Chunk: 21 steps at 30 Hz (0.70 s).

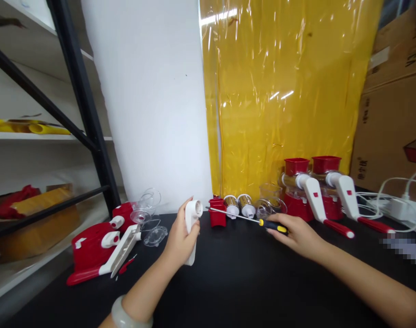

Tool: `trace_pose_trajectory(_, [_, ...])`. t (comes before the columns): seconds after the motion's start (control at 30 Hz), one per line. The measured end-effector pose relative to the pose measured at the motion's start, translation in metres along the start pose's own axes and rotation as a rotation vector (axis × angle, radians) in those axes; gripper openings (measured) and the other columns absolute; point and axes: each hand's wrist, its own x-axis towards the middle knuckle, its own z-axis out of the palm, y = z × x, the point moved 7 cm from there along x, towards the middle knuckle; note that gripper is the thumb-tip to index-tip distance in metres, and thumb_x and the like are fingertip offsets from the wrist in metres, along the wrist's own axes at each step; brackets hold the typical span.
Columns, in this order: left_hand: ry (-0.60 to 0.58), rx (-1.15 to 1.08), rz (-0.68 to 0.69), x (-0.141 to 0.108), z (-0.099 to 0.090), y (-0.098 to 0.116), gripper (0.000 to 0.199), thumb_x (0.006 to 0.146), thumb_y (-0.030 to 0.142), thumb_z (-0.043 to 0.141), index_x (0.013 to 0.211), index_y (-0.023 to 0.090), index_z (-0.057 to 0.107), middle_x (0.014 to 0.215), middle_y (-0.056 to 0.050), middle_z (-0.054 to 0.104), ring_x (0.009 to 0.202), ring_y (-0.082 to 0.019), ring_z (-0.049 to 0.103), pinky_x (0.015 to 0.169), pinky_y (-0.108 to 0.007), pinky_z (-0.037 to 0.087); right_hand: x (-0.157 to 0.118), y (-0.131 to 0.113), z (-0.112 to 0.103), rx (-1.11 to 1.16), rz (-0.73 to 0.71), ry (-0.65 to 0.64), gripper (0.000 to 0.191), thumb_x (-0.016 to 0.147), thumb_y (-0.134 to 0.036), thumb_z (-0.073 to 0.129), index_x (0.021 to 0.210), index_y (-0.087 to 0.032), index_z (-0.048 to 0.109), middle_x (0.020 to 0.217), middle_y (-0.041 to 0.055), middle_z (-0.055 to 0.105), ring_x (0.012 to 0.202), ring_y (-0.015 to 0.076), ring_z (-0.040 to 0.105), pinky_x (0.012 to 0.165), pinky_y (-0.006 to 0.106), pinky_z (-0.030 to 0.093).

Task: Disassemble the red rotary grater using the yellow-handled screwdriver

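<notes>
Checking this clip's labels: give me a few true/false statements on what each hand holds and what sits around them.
1. The left hand holds a white handle. True.
2. The right hand holds scissors. False: it holds a screwdriver.
3. Two assembled red graters stand at the back right. True.
4. The table is white. False: it is black.
5. The screwdriver tip points toward the handle. True.

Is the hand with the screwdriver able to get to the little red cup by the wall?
Probably yes. The right hand lies close to the red cup, with only bare black table between, though it holds the screwdriver.
</notes>
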Motion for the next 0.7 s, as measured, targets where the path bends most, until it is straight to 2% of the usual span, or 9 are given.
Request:
trace_pose_trajectory(0.07, [-0.049,-0.016,-0.015,0.001,0.001,-0.003,0.064,0.092,0.027,0.050,0.154,0.019,0.034,0.121,-0.011,0.069,0.086,-0.019,0.069,0.087,-0.037,0.054,-0.006,0.004,0.006,0.008,0.005,-0.015,0.022,0.097,-0.037,0.057,0.110,-0.022,0.066,0.102,0.0083,0.077,0.090,0.0202,0.075,0.080,0.030,0.058])
trace_pose_trajectory(0.1, [-0.071,-0.010,-0.005,0.000,0.002,-0.002,0.064,0.093,0.027,0.050,0.154,0.019,0.035,0.119,-0.010,0.069,0.084,-0.019,0.069,0.087,-0.036,0.054,-0.008,0.005,0.006,0.009,0.008,-0.021,0.021,0.097,-0.037,0.057,0.109,-0.022,0.067,0.101,0.0082,0.077,0.089,0.0201,0.075,0.080,0.030,0.058])
trace_pose_trajectory(0.27, [-0.134,0.064,0.059,-0.003,0.007,0.005,0.062,0.093,0.028,0.052,0.153,0.018,0.039,0.123,-0.014,0.067,0.103,-0.025,0.068,0.095,-0.040,0.051,-0.009,-0.001,-0.001,0.000,0.011,-0.026,0.021,0.096,-0.037,0.058,0.107,-0.022,0.068,0.099,0.0077,0.078,0.086,0.0200,0.075,0.078,0.030,0.059])
trace_pose_trajectory(0.47, [-0.158,0.101,0.045,-0.004,0.011,0.006,0.061,0.095,0.029,0.050,0.153,0.016,0.039,0.118,-0.014,0.069,0.107,-0.027,0.068,0.095,-0.042,0.052,-0.010,-0.002,-0.002,-0.009,0.033,-0.050,0.021,0.095,-0.037,0.058,0.106,-0.023,0.069,0.099,0.0077,0.078,0.086,0.0205,0.075,0.077,0.031,0.058])
trace_pose_trajectory(0.7, [-0.174,0.181,0.031,-0.004,0.013,0.008,0.062,0.093,0.029,0.049,0.153,0.016,0.039,0.138,-0.017,0.062,0.124,-0.030,0.062,0.103,-0.045,0.048,-0.012,0.000,-0.006,-0.085,-0.013,-0.044,0.024,0.097,-0.040,0.057,0.110,-0.023,0.070,0.097,0.0073,0.076,0.082,0.0193,0.074,0.074,0.030,0.057])
